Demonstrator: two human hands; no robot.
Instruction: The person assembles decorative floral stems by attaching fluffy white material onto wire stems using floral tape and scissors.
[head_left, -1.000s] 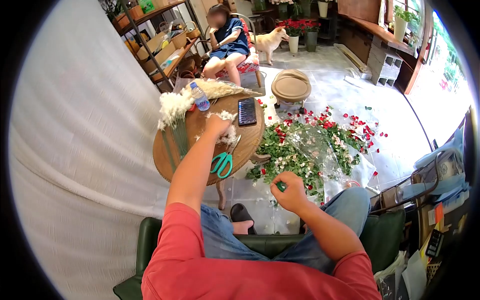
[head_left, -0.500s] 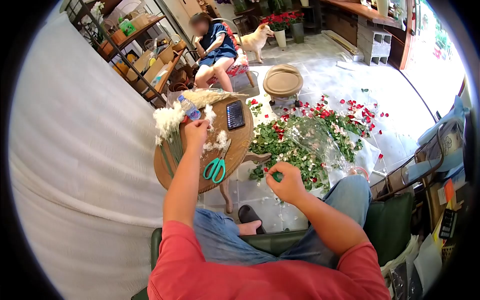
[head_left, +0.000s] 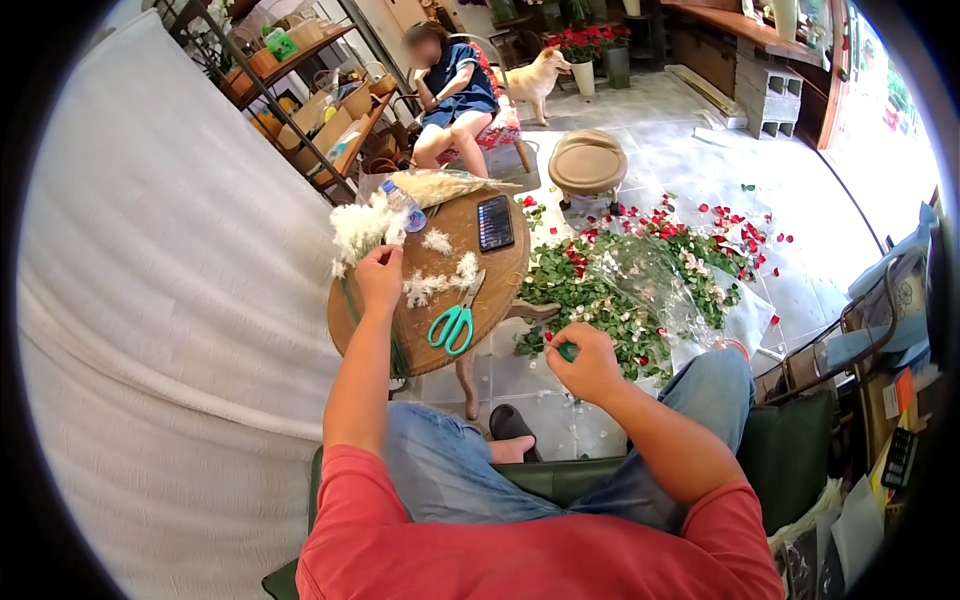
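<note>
Plumes point(head_left: 358, 226) lie just beyond the pinched left hand point(head_left: 380, 280), by the table's far-left edge point(head_left: 336, 300), the right hand point(head_left: 592, 370) clasping something green point(head_left: 568, 352).

I can't read any text, brand or number from my end. The label point(head_left: 414, 216) on the plastic bottle point(head_left: 400, 202) comes through too small and blurred, the rows on the phone's screen point(head_left: 495, 223) give me no legible word, and on the dark keypad point(head_left: 899, 458) I can't make out the key markings
</note>
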